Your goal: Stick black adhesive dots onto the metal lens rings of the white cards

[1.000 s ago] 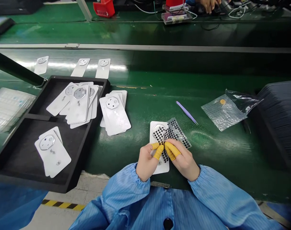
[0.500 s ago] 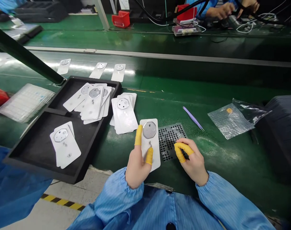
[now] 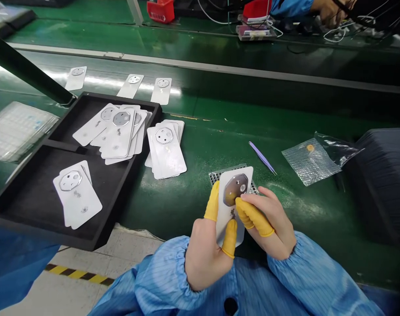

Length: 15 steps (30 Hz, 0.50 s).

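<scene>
My left hand [image 3: 210, 250], with yellow finger cots on thumb and forefinger, grips a white phone back cover [image 3: 226, 229] and holds it tilted up. The cover bears a dark, shiny octagonal camera plate [image 3: 230, 193] with small round holes. My right hand [image 3: 268, 221] has its yellow-cotted thumb and finger pinched together at the plate's lower right edge; whatever sits between the tips is hidden. Behind the cover lies a clear sheet of small black dots [image 3: 216, 175], mostly covered. Purple tweezers [image 3: 261, 157] rest on the green bench beyond my right hand.
At the left, a black divided tray [image 3: 25, 175] holds several white covers [image 3: 119, 136]. More covers [image 3: 167, 153] are stacked beside it, and others [image 3: 162, 91] lie farther back. A bubble-wrap bag [image 3: 310, 162] and a dark stack [image 3: 387, 175] sit right. A co-worker's hand [image 3: 328, 11] shows behind.
My left hand has lifted the cover off the bench and moved it right, over the dot sheet. My right hand has come from the sheet to the camera plate. The view has shifted slightly.
</scene>
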{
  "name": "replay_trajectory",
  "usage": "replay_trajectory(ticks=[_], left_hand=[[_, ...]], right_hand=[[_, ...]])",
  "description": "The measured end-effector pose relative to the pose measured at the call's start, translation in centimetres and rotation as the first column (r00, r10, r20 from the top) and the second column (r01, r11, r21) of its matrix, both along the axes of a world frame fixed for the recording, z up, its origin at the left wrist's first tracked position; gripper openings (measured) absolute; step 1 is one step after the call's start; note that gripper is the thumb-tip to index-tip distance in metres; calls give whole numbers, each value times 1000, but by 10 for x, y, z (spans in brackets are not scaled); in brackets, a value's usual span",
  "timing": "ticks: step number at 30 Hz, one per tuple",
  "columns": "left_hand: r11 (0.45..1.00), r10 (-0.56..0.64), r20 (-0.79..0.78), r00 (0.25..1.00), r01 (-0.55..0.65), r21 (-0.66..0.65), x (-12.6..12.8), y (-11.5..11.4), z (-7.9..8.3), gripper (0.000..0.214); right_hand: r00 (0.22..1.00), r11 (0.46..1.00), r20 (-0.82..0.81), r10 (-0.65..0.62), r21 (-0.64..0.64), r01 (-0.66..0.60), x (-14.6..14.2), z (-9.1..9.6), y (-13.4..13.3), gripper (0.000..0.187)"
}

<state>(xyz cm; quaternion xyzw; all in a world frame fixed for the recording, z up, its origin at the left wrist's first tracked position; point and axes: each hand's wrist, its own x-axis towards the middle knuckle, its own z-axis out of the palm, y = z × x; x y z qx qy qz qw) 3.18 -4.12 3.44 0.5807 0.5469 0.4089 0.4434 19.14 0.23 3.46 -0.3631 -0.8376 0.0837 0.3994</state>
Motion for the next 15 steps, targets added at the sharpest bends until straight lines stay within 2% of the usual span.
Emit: replay_trajectory(ticks=[2, 5, 10, 15], left_hand=[[1000, -16, -6, 1000, 16, 9, 0, 0, 0, 52], [1000, 9, 15, 1000, -8, -16, 1, 1, -1, 62], [999, 27, 103, 994, -25, -24, 3, 2, -1, 69], [1000, 15, 162, 987, -13, -16, 6, 6, 3, 72]], right_hand=[[1000, 1000, 0, 2, -24, -2, 2, -1, 0, 49], [1000, 998, 21, 10, -64, -8, 4, -4, 1, 49], [984, 996, 176, 33, 78, -48, 6, -10, 1, 43], [996, 996, 94, 3, 85, -11, 4, -17, -1, 47]])
